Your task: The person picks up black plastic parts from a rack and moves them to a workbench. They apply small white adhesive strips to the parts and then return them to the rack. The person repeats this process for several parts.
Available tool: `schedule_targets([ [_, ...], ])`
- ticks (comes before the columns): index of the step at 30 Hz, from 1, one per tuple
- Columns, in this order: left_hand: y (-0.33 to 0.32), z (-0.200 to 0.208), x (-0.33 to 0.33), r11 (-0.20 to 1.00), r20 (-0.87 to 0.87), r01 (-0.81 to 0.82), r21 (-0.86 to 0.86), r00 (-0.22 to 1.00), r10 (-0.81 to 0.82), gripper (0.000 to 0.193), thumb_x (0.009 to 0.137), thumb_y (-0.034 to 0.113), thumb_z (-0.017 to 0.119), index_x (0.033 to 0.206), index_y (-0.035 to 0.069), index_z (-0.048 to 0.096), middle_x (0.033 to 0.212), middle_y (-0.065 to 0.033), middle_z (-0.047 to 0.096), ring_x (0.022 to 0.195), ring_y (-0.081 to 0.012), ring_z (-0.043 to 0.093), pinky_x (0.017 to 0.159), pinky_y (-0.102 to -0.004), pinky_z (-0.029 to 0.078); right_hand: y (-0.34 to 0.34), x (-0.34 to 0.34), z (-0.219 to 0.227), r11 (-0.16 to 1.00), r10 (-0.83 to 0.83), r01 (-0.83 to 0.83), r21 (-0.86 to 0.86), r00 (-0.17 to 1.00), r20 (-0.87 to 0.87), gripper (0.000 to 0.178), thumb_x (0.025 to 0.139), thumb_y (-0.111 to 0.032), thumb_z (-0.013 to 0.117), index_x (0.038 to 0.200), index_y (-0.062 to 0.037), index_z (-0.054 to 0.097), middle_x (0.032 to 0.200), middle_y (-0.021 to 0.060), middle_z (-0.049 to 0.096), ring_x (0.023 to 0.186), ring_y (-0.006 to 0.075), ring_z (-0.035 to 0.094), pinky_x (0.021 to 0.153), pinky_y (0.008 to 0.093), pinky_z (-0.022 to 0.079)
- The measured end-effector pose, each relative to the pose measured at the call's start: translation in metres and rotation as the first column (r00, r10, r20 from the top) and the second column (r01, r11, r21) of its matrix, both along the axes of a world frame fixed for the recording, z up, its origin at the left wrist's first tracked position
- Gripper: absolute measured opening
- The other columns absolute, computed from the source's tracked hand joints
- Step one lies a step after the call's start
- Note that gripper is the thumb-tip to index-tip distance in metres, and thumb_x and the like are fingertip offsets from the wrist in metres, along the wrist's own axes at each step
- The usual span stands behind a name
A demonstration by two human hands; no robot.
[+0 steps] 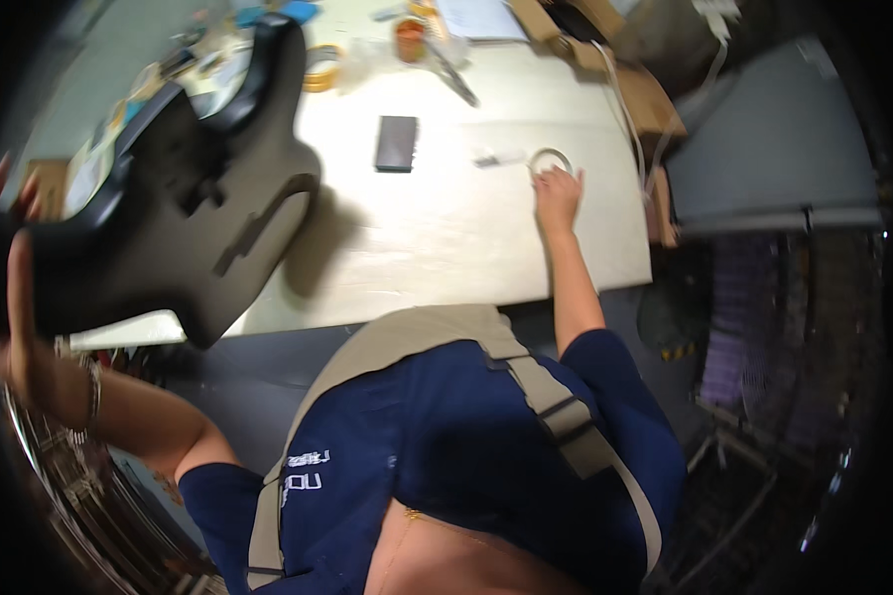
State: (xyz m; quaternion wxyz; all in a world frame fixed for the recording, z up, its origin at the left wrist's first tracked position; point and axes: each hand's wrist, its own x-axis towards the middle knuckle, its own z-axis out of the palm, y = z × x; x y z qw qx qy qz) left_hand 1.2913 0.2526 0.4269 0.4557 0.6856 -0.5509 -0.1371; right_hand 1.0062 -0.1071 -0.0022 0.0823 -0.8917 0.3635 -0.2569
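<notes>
A dark, matte electric guitar body [154,263] with cut-out pockets is tilted up at the left, partly over the table's edge. My left hand [22,297] grips its outer left end, fingers spread along the rim; part of that hand is lost in the dark border. On the table's right side, my right hand [558,198] has its fingertips curled onto the near rim of a narrow roll of tape [550,155]. Beside that roll lies a small clear and dark item [499,159], too blurred to name. Farther left rests a flat black rectangular block [396,145].
Along the far side of the pale table [446,233] are a yellow tape roll [320,69], an orange-brown jar [409,40], a dark slim tool [452,77] and papers [481,18]. Cardboard boxes [645,99] and white cables [620,94] line the right edge.
</notes>
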Motion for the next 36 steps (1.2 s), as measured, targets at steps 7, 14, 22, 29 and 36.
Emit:
schedule_targets([
  [7,0.009,-0.011,0.003,0.925,0.612,-0.226,-0.307,0.697,0.373,0.014,0.082,-0.005,0.059,0.095,-0.002,0.064,0.096,-0.0087,0.062,0.094,-0.0152,0.058,0.082,-0.0238,0.045,0.066,0.113,0.193,0.619,0.216,-0.745,0.25,0.467,0.858,0.025,0.094,-0.02,0.046,0.107,0.0011,0.05,0.072,0.0017,0.054,0.064,0.0066,0.049,0.059,0.0201,0.042],
  [14,-0.001,-0.008,-0.021,0.873,0.655,-0.166,-0.46,0.6,0.459,0.018,0.071,0.008,0.071,0.089,0.008,0.071,0.08,-0.0035,0.06,0.071,-0.016,0.056,0.062,-0.0271,0.045,0.177,0.171,0.322,0.462,0.566,-0.882,-0.095,0.211,0.797,0.011,0.087,-0.01,0.059,0.094,-0.0027,0.061,0.072,0.0041,0.062,0.065,0.0139,0.056,0.067,0.0257,0.043],
  [22,0.016,-0.015,-0.018,0.871,0.51,-0.142,-0.47,0.762,0.399,0.025,0.067,0.001,0.074,0.091,0.004,0.07,0.091,-0.0059,0.058,0.078,-0.0118,0.061,0.066,-0.023,0.052,0.213,0.19,0.351,0.457,0.736,-0.827,-0.326,0.146,0.661,0.008,0.085,-0.01,0.06,0.091,-0.0053,0.06,0.067,0.0007,0.063,0.064,0.0178,0.057,0.067,0.0296,0.039],
  [29,0.019,-0.017,-0.026,0.831,0.56,-0.159,-0.533,0.67,0.487,0.013,0.065,-0.003,0.074,0.074,0.002,0.067,0.095,-0.0053,0.049,0.088,-0.0158,0.057,0.075,-0.0268,0.048,0.215,0.192,0.363,0.643,0.746,-0.654,-0.399,0.415,0.521,0.011,0.083,-0.012,0.062,0.093,-0.0086,0.061,0.061,0.0015,0.06,0.052,0.0162,0.053,0.052,0.0276,0.038],
  [36,0.022,-0.017,-0.033,0.832,0.559,-0.146,-0.535,0.678,0.478,0.013,0.064,-0.003,0.074,0.073,0.002,0.066,0.094,-0.0044,0.045,0.089,-0.0176,0.056,0.077,-0.0278,0.046,0.221,0.199,0.356,0.599,0.754,-0.645,-0.473,0.257,0.604,0.004,0.08,-0.012,0.065,0.084,-0.0125,0.065,0.06,0.002,0.061,0.047,0.0138,0.054,0.048,0.0258,0.038],
])
